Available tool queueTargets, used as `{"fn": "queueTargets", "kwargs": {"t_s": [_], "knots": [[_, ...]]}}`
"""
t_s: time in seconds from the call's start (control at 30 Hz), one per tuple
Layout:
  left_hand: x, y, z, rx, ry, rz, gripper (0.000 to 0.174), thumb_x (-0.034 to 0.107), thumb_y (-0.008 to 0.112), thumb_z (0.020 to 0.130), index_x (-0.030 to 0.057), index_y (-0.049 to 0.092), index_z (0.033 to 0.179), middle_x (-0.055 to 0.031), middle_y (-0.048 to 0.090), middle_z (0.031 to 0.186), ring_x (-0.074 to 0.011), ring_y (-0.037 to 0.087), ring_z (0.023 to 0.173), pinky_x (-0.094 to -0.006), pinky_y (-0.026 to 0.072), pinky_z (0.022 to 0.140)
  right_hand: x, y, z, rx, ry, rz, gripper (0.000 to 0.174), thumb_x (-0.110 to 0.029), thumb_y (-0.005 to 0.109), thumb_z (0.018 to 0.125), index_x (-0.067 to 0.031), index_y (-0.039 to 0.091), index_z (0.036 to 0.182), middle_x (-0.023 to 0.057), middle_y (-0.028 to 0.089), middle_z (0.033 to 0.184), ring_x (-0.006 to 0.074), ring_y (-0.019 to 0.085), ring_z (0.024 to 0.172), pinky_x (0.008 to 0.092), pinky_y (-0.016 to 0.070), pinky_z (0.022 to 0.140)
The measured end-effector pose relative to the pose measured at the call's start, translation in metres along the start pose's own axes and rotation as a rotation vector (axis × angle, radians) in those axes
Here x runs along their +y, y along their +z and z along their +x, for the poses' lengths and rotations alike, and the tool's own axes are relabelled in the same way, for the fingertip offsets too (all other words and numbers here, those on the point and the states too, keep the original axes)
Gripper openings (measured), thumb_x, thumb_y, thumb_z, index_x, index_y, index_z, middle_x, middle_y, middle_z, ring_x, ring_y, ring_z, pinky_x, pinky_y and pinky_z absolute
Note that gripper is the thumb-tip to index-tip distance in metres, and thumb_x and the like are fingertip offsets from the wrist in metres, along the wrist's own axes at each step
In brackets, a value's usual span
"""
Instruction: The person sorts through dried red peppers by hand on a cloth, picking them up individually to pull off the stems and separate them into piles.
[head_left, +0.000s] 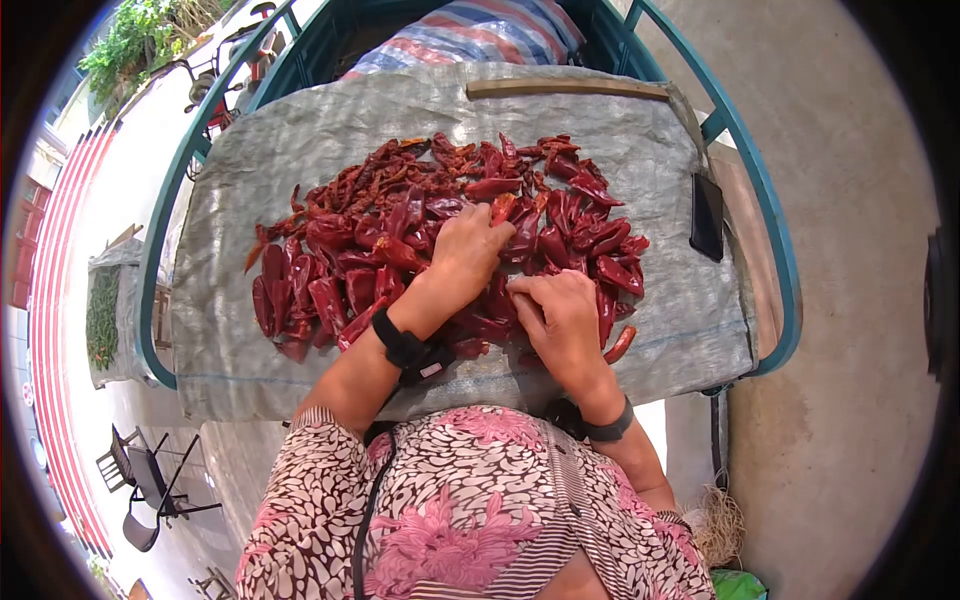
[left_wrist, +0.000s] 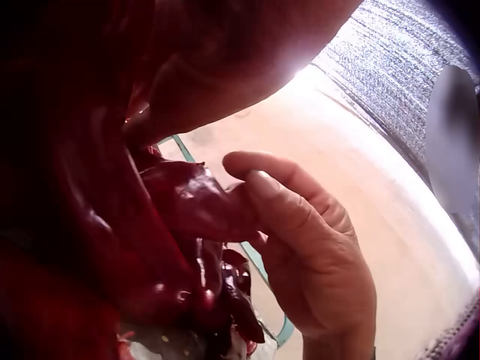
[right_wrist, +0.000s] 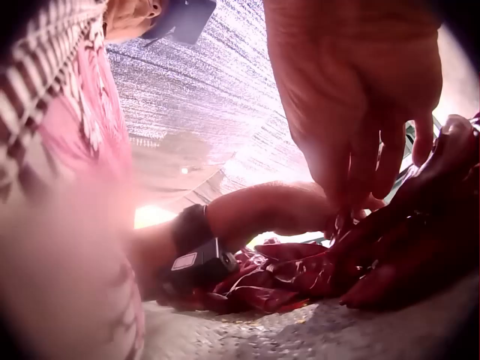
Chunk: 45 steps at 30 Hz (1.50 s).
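A broad heap of red chili peppers [head_left: 350, 235] lies on a grey woven sheet [head_left: 245, 170]; some are glossy and plump, others at the back shrivelled. Over the middle of the heap, my left hand [head_left: 468, 250] bends its fingers around an orange-red chili [head_left: 503, 207] that pokes up by its fingertips. My right hand [head_left: 560, 318] is lower and to the right, at the near side of the heap. In the left wrist view, the thumb and forefinger of the right hand [left_wrist: 319, 240] pinch the end of a glossy red chili [left_wrist: 199, 202]. Its lower fingers hang loosely in the right wrist view.
A wooden strip [head_left: 567, 90] lies along the sheet's far edge, and a black phone [head_left: 706, 217] at its right. Teal metal rails [head_left: 770, 240] frame the cart bed. Behind is a striped bag [head_left: 480, 35]. Black folding chairs [head_left: 150, 480] stand at the lower left.
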<state>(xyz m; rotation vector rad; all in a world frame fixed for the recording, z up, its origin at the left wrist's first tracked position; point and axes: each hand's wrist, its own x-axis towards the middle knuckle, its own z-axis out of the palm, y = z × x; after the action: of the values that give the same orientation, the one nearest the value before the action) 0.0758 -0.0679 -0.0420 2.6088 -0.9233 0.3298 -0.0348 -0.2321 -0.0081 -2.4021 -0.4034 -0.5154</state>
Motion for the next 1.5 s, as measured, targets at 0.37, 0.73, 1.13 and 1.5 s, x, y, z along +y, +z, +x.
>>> {"fn": "queueTargets", "kwargs": {"t_s": [0.37,0.73,1.13,1.5], "knots": [[0.008,-0.043,-0.007,0.131,0.004,-0.240,0.023,0.003,0.066,0.086,0.0055,0.070,0.109,-0.0137,0.067,0.100,-0.0334,0.066,0.097,-0.0432,0.0546,0.085,0.000,-0.005,0.009,0.240,0.151,0.061,0.055,-0.005,0.077,0.082,-0.0114,0.060,0.134,0.0136,0.062,0.124,0.0304,0.060,0.110,0.0457,0.0412,0.102],[-0.009,-0.058,-0.009,-0.072,-0.036,-0.287,0.032,-0.001,0.063,0.085,0.0085,0.070,0.115,-0.0140,0.067,0.107,-0.0351,0.064,0.098,-0.0426,0.0536,0.087,-0.002,-0.003,0.006,0.058,0.155,0.074,0.037,-0.015,0.077,0.086,-0.0079,0.067,0.121,0.0099,0.072,0.104,0.0289,0.066,0.090,0.0394,0.0475,0.081],[-0.021,-0.017,-0.001,-0.196,0.013,0.021,0.038,0.006,0.068,0.081,0.0135,0.076,0.117,-0.0088,0.071,0.114,-0.0335,0.060,0.105,-0.0412,0.0511,0.094,-0.009,-0.002,0.004,-0.123,-0.037,0.223,0.021,-0.026,0.071,0.094,-0.0093,0.072,0.107,0.0087,0.072,0.098,0.0291,0.066,0.091,0.0409,0.0482,0.081],[-0.014,-0.006,-0.006,-0.155,0.004,0.044,0.038,0.006,0.068,0.082,0.0070,0.073,0.119,-0.0118,0.067,0.123,-0.0351,0.058,0.109,-0.0436,0.0500,0.095,-0.008,0.000,0.005,-0.124,0.099,0.243,0.015,-0.016,0.067,0.096,-0.0066,0.070,0.107,0.0096,0.071,0.099,0.0313,0.068,0.086,0.0409,0.0512,0.076]]}}
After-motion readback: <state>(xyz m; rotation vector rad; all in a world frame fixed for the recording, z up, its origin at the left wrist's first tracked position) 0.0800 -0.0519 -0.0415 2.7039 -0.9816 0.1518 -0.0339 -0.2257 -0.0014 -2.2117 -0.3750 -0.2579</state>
